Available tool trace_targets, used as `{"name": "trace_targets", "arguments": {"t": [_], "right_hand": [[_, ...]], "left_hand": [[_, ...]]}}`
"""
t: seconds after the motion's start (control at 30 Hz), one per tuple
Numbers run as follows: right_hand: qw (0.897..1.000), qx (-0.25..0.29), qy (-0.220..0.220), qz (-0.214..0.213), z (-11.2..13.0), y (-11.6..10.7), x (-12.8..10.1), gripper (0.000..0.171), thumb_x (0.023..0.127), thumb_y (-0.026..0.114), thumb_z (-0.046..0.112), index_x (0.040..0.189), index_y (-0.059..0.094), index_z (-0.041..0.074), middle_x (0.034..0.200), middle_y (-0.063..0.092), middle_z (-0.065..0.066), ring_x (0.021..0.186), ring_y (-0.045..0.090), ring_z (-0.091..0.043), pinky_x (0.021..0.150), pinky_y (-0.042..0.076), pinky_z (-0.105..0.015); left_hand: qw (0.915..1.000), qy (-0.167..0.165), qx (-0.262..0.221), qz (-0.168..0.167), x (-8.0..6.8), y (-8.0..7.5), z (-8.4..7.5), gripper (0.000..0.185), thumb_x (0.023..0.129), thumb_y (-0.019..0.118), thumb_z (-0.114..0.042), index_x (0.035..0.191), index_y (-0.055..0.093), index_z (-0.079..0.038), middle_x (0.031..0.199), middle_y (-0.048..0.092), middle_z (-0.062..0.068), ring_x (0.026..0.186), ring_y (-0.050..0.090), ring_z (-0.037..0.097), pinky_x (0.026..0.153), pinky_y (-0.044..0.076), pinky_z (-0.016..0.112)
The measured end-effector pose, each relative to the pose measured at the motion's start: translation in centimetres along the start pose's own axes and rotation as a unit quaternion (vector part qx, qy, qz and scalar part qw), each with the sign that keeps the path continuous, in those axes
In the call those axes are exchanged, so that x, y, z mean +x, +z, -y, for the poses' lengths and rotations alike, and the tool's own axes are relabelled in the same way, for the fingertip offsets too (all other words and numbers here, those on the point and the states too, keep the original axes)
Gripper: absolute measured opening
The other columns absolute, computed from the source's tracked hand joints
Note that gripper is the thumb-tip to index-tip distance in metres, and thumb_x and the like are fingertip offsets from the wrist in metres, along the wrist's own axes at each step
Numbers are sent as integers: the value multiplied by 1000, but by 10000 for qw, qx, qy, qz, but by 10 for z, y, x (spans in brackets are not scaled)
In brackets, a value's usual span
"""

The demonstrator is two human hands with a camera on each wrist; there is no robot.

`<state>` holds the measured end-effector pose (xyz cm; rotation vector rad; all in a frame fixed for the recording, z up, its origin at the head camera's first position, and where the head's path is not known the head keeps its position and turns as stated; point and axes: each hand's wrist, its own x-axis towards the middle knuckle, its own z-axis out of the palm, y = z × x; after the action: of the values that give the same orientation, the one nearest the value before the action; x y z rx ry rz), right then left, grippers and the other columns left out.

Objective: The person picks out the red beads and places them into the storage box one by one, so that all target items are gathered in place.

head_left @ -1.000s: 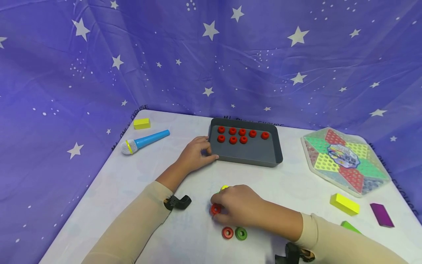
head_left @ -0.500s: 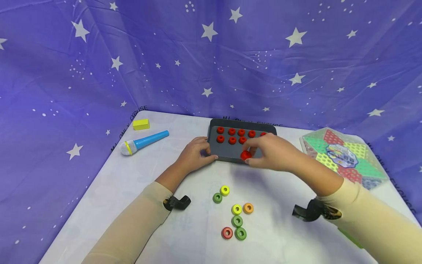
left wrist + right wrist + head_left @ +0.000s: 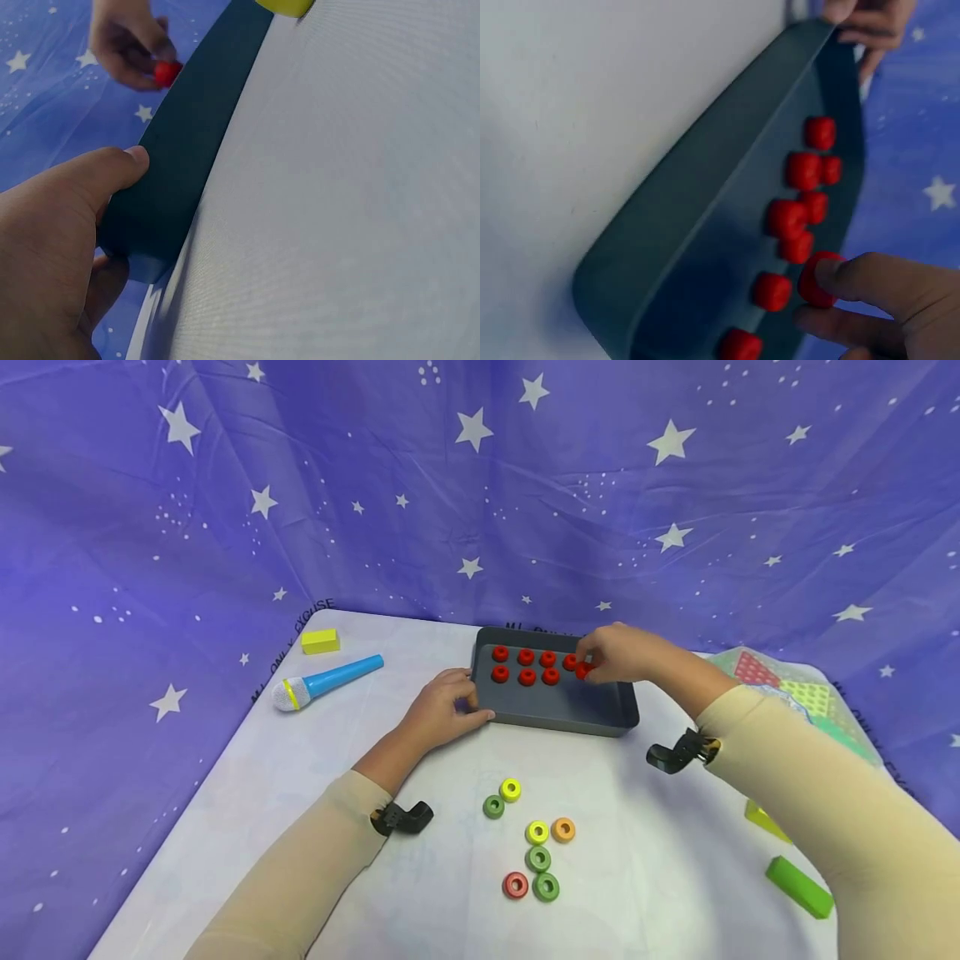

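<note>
At the dark grey tray (image 3: 558, 720), my left hand (image 3: 444, 710) grips the near left corner, its thumb (image 3: 127, 166) against the wall in the left wrist view. Over the right part of the tray, my right hand (image 3: 626, 653) pinches a red ring bead (image 3: 819, 279) between thumb and finger. Several other red ring beads (image 3: 527, 677) lie on the tray floor, in two rough rows in the head view. In front of the tray lie loose ring beads on the table: yellow (image 3: 511, 790), orange (image 3: 563, 830), green (image 3: 538, 859) and one red (image 3: 515, 885).
A blue toy microphone (image 3: 330, 683) and a yellow block (image 3: 320, 642) lie at the left. On the right are a game board (image 3: 810, 697), partly hidden by my right sleeve, another yellow block (image 3: 767, 821) and a green block (image 3: 799, 887). A starry purple cloth (image 3: 375, 485) hangs behind.
My right hand took a red ring bead from the loose group, carried it over the tray's front edge, then farther back and right. The left hand has stayed at the tray corner.
</note>
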<state>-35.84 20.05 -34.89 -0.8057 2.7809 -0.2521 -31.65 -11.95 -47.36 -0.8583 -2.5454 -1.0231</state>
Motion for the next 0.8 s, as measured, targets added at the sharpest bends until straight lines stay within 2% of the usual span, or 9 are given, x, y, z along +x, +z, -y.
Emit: {"name": "trace_targets", "arguments": {"t": [0.23,0.43,0.53,0.7,0.8], "right_hand": [[9978,-302,482,338,-14,22,26,37,84,78,18,121,72,11,97,73,-4,84,66,-21,71,58,-42],[9976,-270,545,324,-18,34,29,37,86,78,18,121,72,11,99,72,-5,88,65,-23,81,58,-45],[9973,-292,585,323,-19,37,28,39,87,78,20,124,70,11,101,72,-6,89,65,-23,81,58,-46],[9958,-573,692,157,-16,36,22,58,91,74,43,139,59,13,95,70,-4,86,64,-23,74,57,-49],[9945,-691,783,-42,-7,29,13,65,92,69,53,143,54,15,87,67,-1,80,63,-22,65,56,-46]], "left_hand": [[10000,-7,-35,10,0,-1,1,31,82,86,-31,71,60,-16,83,58,-3,135,54,24,116,41,38],[10000,47,-6,16,1,-2,-3,31,82,86,-31,72,61,-14,84,59,-1,134,54,26,116,42,40],[10000,57,26,12,1,-2,-4,31,82,86,-31,73,62,-13,84,59,0,134,54,26,115,42,40],[10000,-16,82,37,0,-2,-2,31,82,86,-31,73,63,-12,84,59,0,134,54,25,115,43,39],[9999,-36,95,60,1,-2,-2,31,82,86,-31,73,63,-13,84,59,-1,134,54,25,115,43,39]]}}
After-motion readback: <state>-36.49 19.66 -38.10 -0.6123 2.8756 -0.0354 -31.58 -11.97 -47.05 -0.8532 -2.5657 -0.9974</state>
